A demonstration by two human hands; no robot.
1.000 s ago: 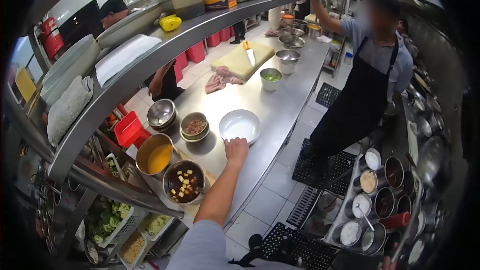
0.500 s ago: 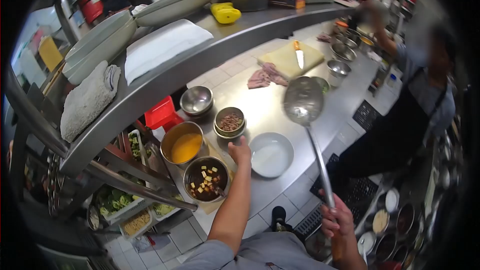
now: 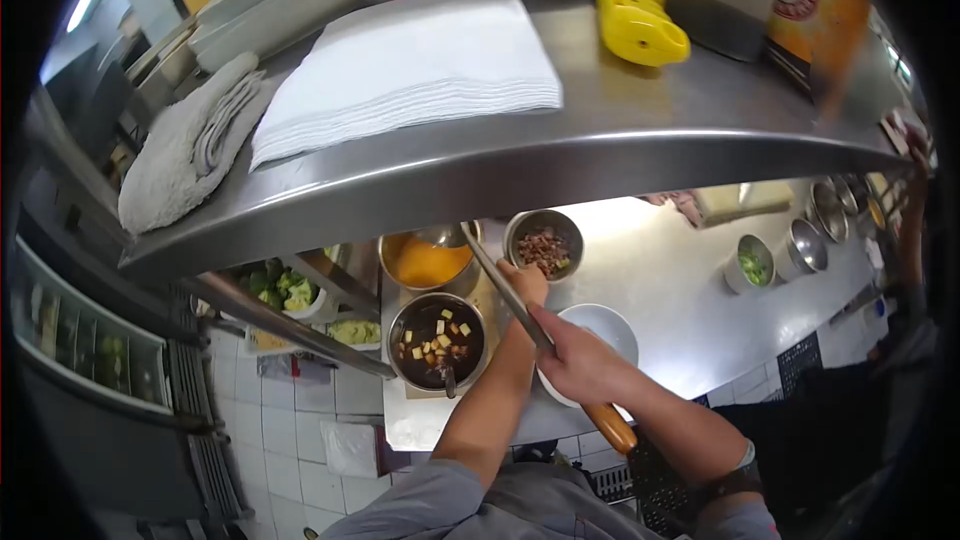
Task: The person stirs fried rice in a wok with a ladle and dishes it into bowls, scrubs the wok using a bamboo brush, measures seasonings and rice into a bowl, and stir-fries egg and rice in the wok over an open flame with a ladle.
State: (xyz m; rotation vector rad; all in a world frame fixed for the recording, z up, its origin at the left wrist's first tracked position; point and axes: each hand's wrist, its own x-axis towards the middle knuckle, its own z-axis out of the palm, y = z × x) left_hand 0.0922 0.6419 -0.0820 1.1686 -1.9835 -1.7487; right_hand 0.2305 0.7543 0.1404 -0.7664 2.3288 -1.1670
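Note:
A long-handled ladle [image 3: 508, 290] with a wooden grip is held in my right hand [image 3: 585, 355], closed around its shaft. The ladle's metal head, partly cut off by the shelf edge, is over a pot of orange liquid [image 3: 425, 262]. My left hand [image 3: 527, 282], partly behind the shaft, has its fingers at the near rim of a metal bowl [image 3: 572, 252] of chopped meat pieces and seems to grip it. Nearest my left forearm is a pot of dark sauce [image 3: 393, 372] with pale cubes and a utensil in it. A white bowl [image 3: 615, 332] lies partly under my right hand.
A steel shelf [image 3: 600, 155] crosses above the counter, carrying white cloths [image 3: 420, 60], a grey towel [image 3: 190, 145] and a yellow object [image 3: 640, 25]. Metal bowls [image 3: 803, 248] and a cutting board [image 3: 750, 202] are at right. Vegetable containers [image 3: 290, 290] stand left.
My right hand has brought the ladle from the right side across to the orange pot. My left hand has moved from open beside the meat bowl to its rim. The view has shifted.

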